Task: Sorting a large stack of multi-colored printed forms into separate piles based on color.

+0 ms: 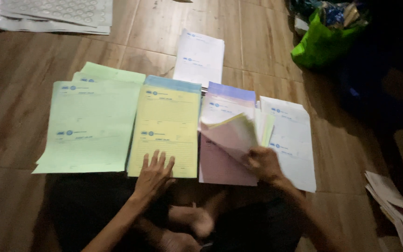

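In the head view, four stacks of printed forms are laid side by side on the wooden floor (pixel 267 42): a green stack (pixel 89 126), a yellow stack (pixel 166 130), a pink stack (pixel 225 158) and a white stack (pixel 292 140), with a further white pile (pixel 199 58) set behind them.

The sheets are judged thin, light and limp; they would bend under their own weight and slide easily over one another, so a corner or edge is the natural place to take hold.

The right hand (pixel 264 163) is closed on the lifted corner of several pink sheets (pixel 232 133), which curl upward and fan apart, though the exact pinch is blurred. The left hand (pixel 154 173) is laid flat, fingers (pixel 157 158) spread and holding nothing, on the lower edge of the yellow stack. Both forearms reach forward over crossed legs.

A green bag (pixel 320 44) lies at the upper right.
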